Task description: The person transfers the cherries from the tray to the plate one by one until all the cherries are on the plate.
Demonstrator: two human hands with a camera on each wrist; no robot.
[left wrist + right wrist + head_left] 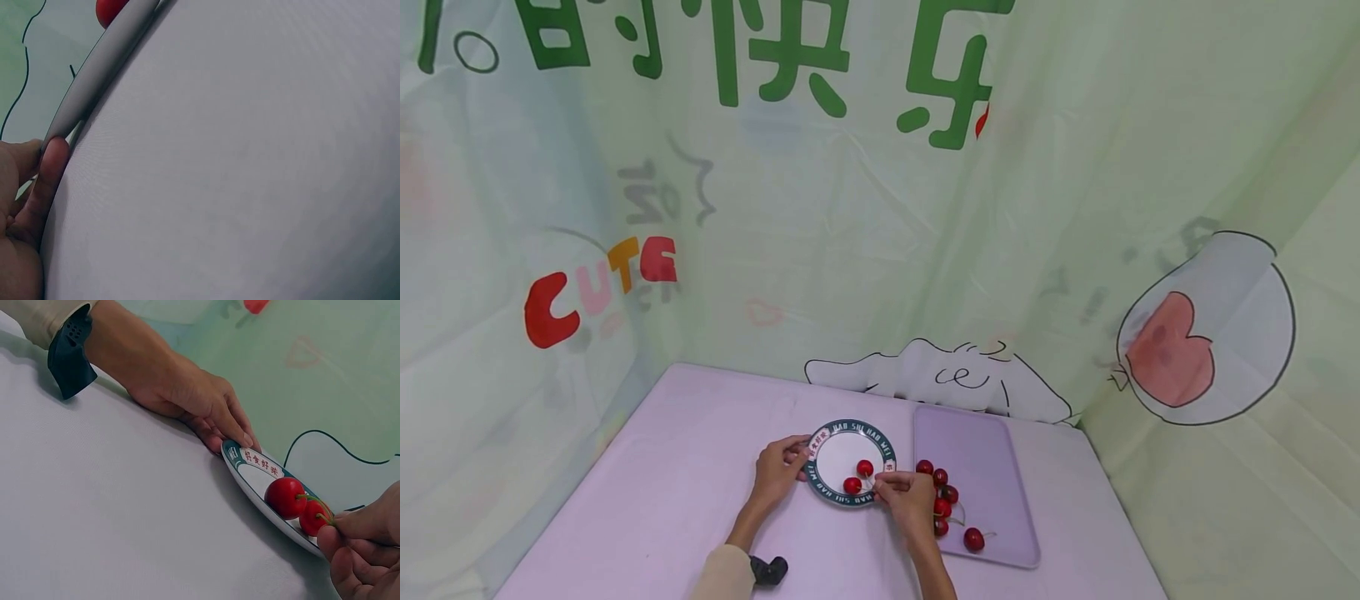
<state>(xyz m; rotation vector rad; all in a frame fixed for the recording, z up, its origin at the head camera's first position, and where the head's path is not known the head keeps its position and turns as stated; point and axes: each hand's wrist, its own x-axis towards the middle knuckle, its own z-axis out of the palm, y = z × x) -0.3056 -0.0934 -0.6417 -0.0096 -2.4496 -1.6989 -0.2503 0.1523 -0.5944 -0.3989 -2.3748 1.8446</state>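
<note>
A patterned round plate [835,454] sits on the counter [670,492], with a narrow strip between its rim and the lilac tray [988,458] and a wide stretch of counter to its left. The left hand [780,473] pinches the plate's near-left rim; the right hand [910,502], wrist angled inward, pinches the stems of two red cherries [852,486] within the plate. More cherries [973,539] lie in the tray. Only the right wrist view clearly shows the pinched green stems [320,503]; the left wrist view reveals a finger under the rim.
</note>
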